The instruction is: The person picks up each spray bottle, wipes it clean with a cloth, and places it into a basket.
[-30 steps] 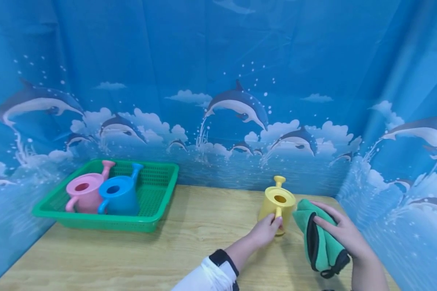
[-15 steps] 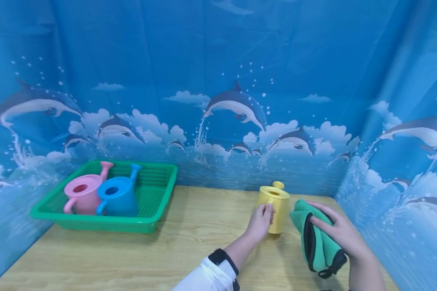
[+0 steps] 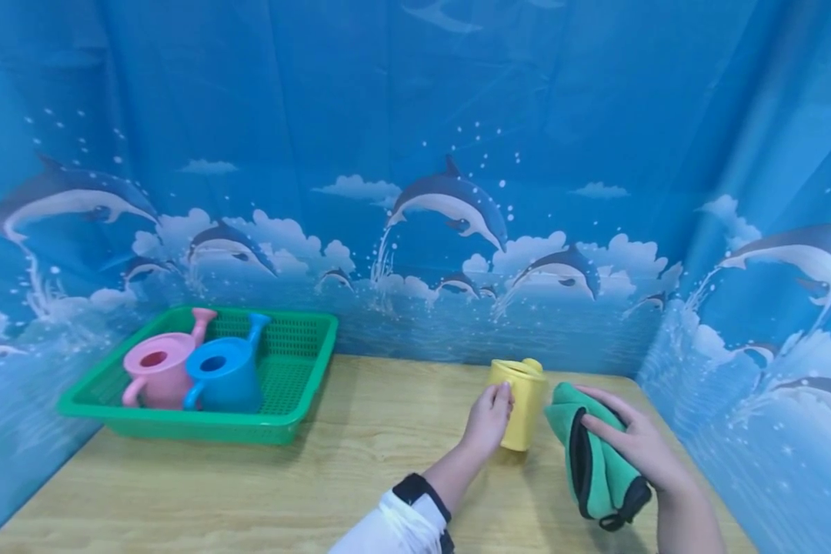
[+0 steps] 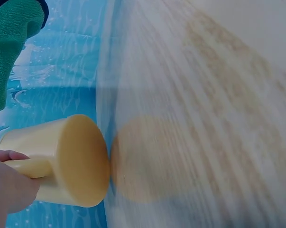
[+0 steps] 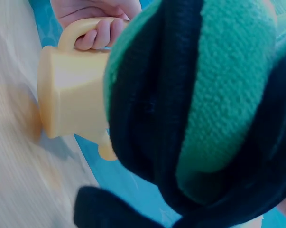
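Observation:
My left hand (image 3: 488, 419) grips the handle of a yellow watering can (image 3: 524, 408), fingers curled round it. The can tilts forward, its spout away from me; its round base (image 4: 84, 161) faces the left wrist camera close to the tabletop. To the right, my right hand (image 3: 637, 438) holds a folded green cloth (image 3: 599, 454) with black edging and a black loop at its lower end. Thumb and fingers press it from both sides. In the right wrist view the cloth (image 5: 228, 85) covers much of the picture and hides part of the can (image 5: 76, 90).
A green plastic basket (image 3: 280, 423) stands at the left of the wooden table (image 3: 360, 477). Inside sit a pink watering can (image 3: 166, 381) and a blue watering can (image 3: 231, 385). A blue curtain (image 3: 360, 92) printed with dolphins hangs behind and on both sides.
The yellow can has turned in my left hand's grip, its spout swinging down and away, and has shifted slightly left. The right hand with the cloth has moved a little left.

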{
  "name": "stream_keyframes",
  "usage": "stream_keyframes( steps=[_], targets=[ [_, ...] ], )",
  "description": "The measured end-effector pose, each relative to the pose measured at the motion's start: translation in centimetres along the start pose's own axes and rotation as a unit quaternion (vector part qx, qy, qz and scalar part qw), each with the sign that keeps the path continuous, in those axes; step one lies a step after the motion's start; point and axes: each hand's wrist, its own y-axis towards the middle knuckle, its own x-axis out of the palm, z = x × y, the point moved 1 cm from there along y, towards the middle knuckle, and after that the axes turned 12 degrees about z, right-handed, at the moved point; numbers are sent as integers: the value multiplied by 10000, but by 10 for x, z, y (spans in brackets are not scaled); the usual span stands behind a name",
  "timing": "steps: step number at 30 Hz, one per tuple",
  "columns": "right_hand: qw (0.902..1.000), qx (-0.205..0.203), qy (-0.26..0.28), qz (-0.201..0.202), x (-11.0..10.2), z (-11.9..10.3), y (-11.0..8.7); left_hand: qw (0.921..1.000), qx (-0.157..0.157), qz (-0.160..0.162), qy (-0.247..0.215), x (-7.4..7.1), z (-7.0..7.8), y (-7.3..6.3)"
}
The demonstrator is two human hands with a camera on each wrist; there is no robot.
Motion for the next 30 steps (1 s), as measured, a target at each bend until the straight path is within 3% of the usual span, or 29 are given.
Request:
stream_keyframes(
  steps=[5,13,20,26,30],
  targets=[
    [9997,-87,205,-30,4,0,-1,9997,-96,63,-233,-8,0,-1],
    [10000,-31,-12,11,8,-8,-3,9981,-196,251,-522,-27,11,-5],
    [9997,136,203,19,11,-20,-6,9918,-554,330,-1104,-52,24,-13],
    [9993,-217,18,302,19,-36,-10,9895,-654,299,-1257,-73,35,-21],
    [9942,-779,-353,654,25,-49,-15,9876,-758,182,-1363,-82,40,-25]
  ],
)
